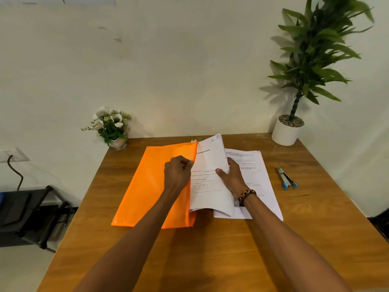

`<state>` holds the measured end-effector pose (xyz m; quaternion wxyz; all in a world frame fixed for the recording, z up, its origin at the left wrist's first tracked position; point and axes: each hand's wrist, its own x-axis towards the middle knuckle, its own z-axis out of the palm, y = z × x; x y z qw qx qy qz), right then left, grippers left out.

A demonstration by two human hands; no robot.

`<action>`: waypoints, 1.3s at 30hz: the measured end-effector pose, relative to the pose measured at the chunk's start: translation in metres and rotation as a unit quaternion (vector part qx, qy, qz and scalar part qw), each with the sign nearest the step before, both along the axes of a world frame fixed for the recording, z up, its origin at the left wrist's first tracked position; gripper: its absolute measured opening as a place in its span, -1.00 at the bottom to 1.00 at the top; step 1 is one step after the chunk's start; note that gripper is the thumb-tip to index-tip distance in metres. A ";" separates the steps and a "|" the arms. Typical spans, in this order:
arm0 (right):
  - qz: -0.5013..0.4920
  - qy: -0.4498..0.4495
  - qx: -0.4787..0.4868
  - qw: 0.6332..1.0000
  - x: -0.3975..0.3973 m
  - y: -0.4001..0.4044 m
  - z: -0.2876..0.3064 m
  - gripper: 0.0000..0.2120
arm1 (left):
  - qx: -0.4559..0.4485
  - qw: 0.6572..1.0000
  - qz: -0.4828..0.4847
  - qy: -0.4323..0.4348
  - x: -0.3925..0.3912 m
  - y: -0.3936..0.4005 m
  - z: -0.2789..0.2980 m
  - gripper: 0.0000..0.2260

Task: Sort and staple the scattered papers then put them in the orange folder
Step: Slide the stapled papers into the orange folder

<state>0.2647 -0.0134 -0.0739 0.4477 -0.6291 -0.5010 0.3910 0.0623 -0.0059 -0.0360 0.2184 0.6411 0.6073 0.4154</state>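
Note:
The orange folder [147, 186] lies flat on the wooden table [210, 260], left of centre. My left hand [177, 173] pinches the folder's right edge with curled fingers. My right hand [231, 178] grips a bundle of printed papers [208, 163], whose left side sits at or inside the folder's right edge. More printed sheets [259, 186] lie flat under and to the right of that bundle. A stapler [286, 178] with blue tips lies on the table further right, away from both hands.
A small pot of white flowers [110, 126] stands at the table's back left corner. A tall green plant in a white pot [288, 129] stands at the back right. A dark stand [31, 211] sits on the floor to the left.

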 end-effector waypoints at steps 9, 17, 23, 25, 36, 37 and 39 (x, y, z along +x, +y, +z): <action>0.004 -0.005 -0.011 1.000 -0.002 0.000 -0.012 -0.62 | 0.011 1.000 0.024 -0.004 -0.021 0.006 -0.017 -0.77; 0.009 0.054 -0.007 0.998 -0.002 -0.001 -0.001 -0.68 | -0.140 0.971 0.148 0.128 -0.150 0.017 -0.059 -0.55; -0.003 0.008 0.016 1.000 -0.021 0.005 0.001 -0.65 | -0.050 0.993 0.075 0.074 -0.153 0.012 -0.074 -0.68; 0.007 -0.030 0.028 0.999 -0.030 0.007 0.002 -0.61 | -0.050 0.995 0.069 0.058 -0.151 0.011 -0.072 -0.68; 0.264 0.198 -0.204 0.922 -0.030 0.008 0.014 -0.60 | -0.040 0.997 0.071 0.005 -0.150 0.002 -0.070 -0.67; 0.258 0.201 -0.200 0.924 -0.033 0.007 0.016 -0.62 | -0.041 0.997 0.071 -0.002 -0.150 0.001 -0.068 -0.66; 0.244 0.203 -0.188 0.930 -0.045 0.003 0.020 -0.64 | -0.037 0.997 0.065 -0.014 -0.151 0.000 -0.066 -0.66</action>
